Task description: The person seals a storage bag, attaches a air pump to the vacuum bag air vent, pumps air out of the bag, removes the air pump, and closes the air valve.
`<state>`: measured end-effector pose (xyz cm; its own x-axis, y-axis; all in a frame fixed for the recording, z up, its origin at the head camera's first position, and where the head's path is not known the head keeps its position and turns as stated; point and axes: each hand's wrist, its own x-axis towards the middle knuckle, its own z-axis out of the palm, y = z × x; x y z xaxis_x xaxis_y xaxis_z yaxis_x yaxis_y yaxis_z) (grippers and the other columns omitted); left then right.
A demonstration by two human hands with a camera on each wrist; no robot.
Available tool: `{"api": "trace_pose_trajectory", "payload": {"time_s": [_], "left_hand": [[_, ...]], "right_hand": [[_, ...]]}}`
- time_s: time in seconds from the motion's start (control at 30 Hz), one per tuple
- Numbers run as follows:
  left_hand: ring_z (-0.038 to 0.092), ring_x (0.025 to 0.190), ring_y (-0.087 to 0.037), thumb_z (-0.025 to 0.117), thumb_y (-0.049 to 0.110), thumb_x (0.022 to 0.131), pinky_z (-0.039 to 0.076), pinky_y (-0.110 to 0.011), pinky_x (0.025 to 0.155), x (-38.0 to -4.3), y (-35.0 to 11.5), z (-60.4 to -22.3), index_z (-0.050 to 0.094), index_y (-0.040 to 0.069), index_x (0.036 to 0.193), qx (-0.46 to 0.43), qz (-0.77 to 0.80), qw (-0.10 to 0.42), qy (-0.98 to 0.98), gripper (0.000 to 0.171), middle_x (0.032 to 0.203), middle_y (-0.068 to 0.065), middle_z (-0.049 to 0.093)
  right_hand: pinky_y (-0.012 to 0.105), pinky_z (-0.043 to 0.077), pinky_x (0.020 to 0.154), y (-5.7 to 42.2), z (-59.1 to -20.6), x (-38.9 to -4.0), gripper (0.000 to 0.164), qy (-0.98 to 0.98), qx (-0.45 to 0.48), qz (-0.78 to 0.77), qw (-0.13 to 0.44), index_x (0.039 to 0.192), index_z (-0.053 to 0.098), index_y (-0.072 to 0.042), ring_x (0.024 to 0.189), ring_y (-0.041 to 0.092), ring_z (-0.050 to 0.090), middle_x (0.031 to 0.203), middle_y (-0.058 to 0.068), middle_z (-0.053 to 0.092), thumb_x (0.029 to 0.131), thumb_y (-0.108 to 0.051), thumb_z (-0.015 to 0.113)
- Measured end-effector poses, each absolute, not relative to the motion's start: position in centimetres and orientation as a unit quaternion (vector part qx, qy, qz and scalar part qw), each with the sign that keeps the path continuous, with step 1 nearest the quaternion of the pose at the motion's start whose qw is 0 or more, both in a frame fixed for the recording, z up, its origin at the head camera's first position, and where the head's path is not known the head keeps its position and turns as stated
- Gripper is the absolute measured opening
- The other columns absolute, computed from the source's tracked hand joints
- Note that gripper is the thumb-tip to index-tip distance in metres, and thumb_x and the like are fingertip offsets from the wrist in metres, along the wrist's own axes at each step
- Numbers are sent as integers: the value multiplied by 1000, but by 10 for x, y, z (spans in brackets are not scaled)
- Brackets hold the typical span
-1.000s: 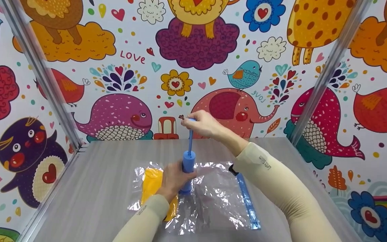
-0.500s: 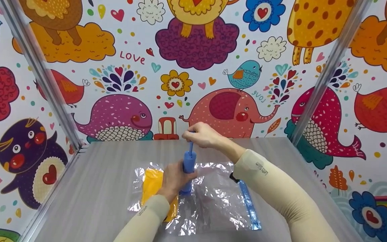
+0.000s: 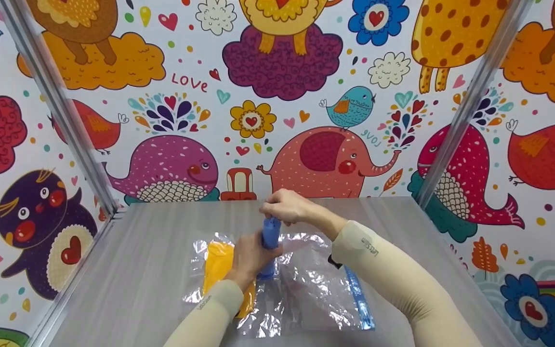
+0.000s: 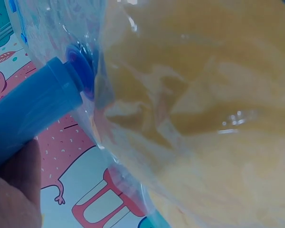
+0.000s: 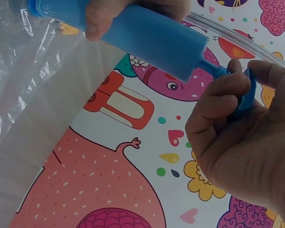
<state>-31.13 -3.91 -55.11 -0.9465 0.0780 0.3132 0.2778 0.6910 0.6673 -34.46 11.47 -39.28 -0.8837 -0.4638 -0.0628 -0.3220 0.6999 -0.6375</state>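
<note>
A blue hand pump (image 3: pixel 271 233) stands nearly upright on a clear plastic bag (image 3: pixel 316 294). My left hand (image 3: pixel 251 255) grips its barrel, with the thumb around the near side. My right hand (image 3: pixel 287 206) holds the pump's handle (image 5: pixel 245 97) with curled fingers, just above the barrel's top. In the right wrist view a short stretch of shaft (image 5: pixel 213 68) shows between barrel and handle. At the pump's lower end, the left wrist view shows a round blue valve (image 4: pixel 80 71) on the bag. Inside the bag's left part lies something flat and yellow (image 3: pixel 217 262), its kind unclear.
The bag lies on a grey wood-grain table (image 3: pixel 138 270), with a blue strip (image 3: pixel 360 301) along its right edge. A small black piece (image 3: pixel 334 261) shows beside the right sleeve. Printed panels and metal posts (image 3: pixel 60 111) enclose the table.
My right hand has moved down toward the barrel, and the pump's shaft has gone into it. My left hand stays on the barrel.
</note>
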Motion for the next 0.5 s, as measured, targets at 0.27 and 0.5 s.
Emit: {"api": "trace_pose_trajectory", "payload": {"time_s": [0.27,0.5], "left_hand": [[81,81,-26,90,39,88,72,-48,85,-311,-38,-551,77,14,108,-100,-367,128,-916,34,95,-7,85],[76,76,-19,91,41,88,71,-45,82,-313,-38,-551,76,17,101,-86,-379,110,-915,31,90,-2,83]], "right_hand": [[22,39,52,115,-412,-343,34,911,-214,-343,84,81,75,-13,58,7,49,76,-5,63,105,-32,60],[24,40,60,117,-407,-346,41,898,-200,-390,43,75,74,-14,68,8,52,73,-7,64,108,-35,60]]}}
